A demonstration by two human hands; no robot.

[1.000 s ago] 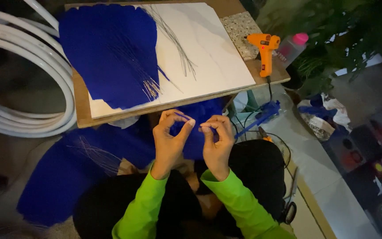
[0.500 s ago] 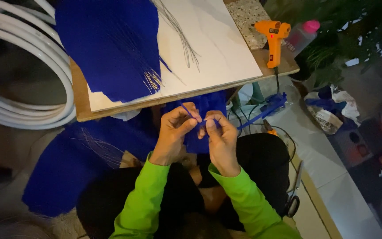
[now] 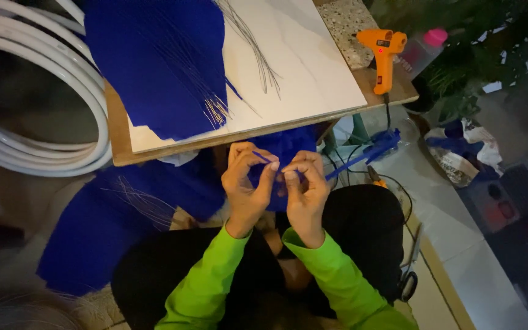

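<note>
My left hand (image 3: 247, 186) and my right hand (image 3: 305, 192) are close together above my lap, both pinching a thin blue strip (image 3: 263, 158) that runs between the fingertips. Just beyond them hangs a piece of blue fabric (image 3: 285, 146) under the board's edge. A wooden board (image 3: 300, 67) with a white sheet lies in front of me. On it rests a large blue petal-shaped piece (image 3: 160, 61) with thin wires (image 3: 215, 110) sticking out of its end. More loose wires (image 3: 255, 43) lie on the white sheet.
An orange glue gun (image 3: 384, 55) stands at the board's right corner, its cord hanging down. Coiled white hose (image 3: 38, 128) lies at the left. Another blue fabric piece (image 3: 111, 226) lies on the floor at left. Scissors (image 3: 408, 278) and blue scraps (image 3: 368, 153) lie at right.
My hands have stayed together on the strip and shifted slightly. The fingers have worked along the strip; the view has tilted a little.
</note>
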